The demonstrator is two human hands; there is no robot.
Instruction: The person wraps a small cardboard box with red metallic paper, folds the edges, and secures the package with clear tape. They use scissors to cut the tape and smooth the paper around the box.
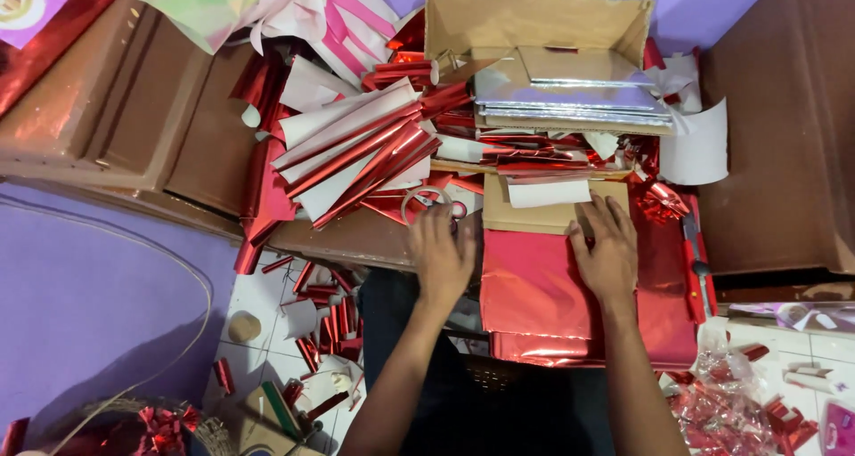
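Sign: pale square label [25, 2] on red foil, far left corner.
Left hand [441, 256]: flat, fingers spread, pressing beside scissors [436, 202], gripping nothing.
Red sheet [534, 291]: near centre, right of the left hand, edges squared.
Right hand [607, 256]: flat on the sheet's far edge, gripping nothing.
Box [534, 20]: open brown cardboard, far, holding silver sheets [570, 91].

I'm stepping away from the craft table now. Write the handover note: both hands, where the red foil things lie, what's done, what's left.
Left hand: flat and empty, at the sheet's left edge beside the scissors.
Right hand: fingers spread, pressing the red foil sheet below the brown card.
Done: rolled foil cones piled up left.
Left: the sheet lies uncut and unrolled.
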